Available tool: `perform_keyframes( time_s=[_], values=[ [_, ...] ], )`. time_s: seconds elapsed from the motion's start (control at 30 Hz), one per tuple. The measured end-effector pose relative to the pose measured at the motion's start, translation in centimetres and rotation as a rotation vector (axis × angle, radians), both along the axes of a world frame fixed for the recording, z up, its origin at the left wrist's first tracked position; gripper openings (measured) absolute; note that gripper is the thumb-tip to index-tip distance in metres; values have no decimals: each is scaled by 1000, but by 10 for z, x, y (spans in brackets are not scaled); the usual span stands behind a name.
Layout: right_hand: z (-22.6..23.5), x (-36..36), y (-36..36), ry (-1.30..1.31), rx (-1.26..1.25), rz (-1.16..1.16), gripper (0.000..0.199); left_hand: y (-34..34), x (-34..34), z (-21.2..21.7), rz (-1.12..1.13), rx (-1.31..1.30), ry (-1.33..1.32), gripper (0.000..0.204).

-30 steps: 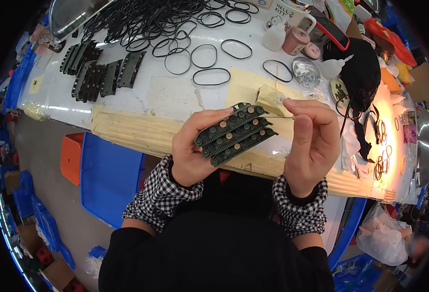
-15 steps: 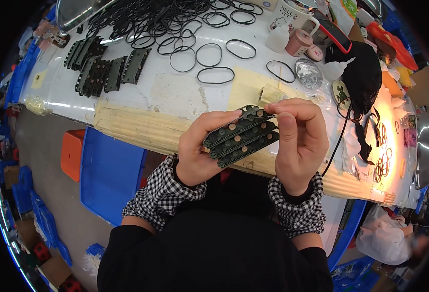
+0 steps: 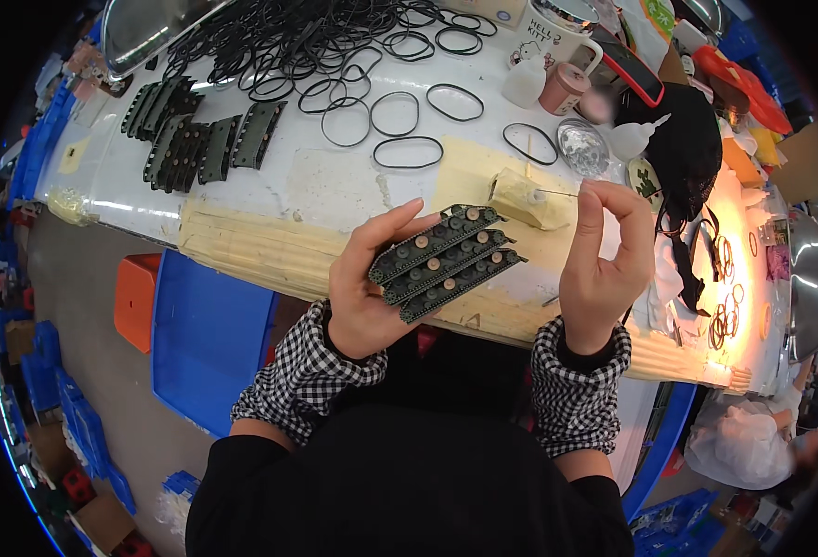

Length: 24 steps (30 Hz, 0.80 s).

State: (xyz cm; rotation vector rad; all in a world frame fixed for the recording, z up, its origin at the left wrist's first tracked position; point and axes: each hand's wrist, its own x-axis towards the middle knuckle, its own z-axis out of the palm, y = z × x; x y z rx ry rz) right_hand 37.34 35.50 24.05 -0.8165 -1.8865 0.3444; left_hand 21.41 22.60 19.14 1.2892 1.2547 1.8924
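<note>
My left hand [image 3: 355, 306] grips a stack of dark green, toy-tank-track-like pieces [image 3: 441, 265], fanned side by side, with toothed edges, pointed ends and round wheel-like studs in green and tan. Thumb and fingers wrap around their left side. Away to the right, my right hand [image 3: 608, 265] pinches a thin needle-like rod [image 3: 562, 194] between thumb and forefinger. Its far end points left, over a lump wrapped in yellowish tape [image 3: 525, 200], with a small whitish spot at the tip. Whether the tip touches the lump I cannot tell.
Black rubber loops [image 3: 409, 152] lie scattered towards a tangled heap [image 3: 307, 42] at the back. More green pieces [image 3: 181, 139] stand at the left. A mug [image 3: 553, 42], a pink jar [image 3: 565, 85] and a foil dish [image 3: 583, 147] sit at the back right, near a glowing lamp [image 3: 743, 260].
My right hand has drawn away to the right from the green pieces, taking the thin rod over to the taped lump. My left hand has shifted slightly left, still holding the stack.
</note>
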Motion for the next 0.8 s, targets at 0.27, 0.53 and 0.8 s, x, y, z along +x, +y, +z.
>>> perform_keyframes(
  time_s=[0.27,0.53,0.8],
  values=[
    [-2,5,5,-271,172,-110,9,0,-15,-3,-44,13,237,68],
    [11,-8,-37,290,-298,369,6,2,-11,-1,-4,43,198,66],
    [4,-14,-46,338,-405,422,7,0,-7,0,-24,19,144,66]
  ],
)
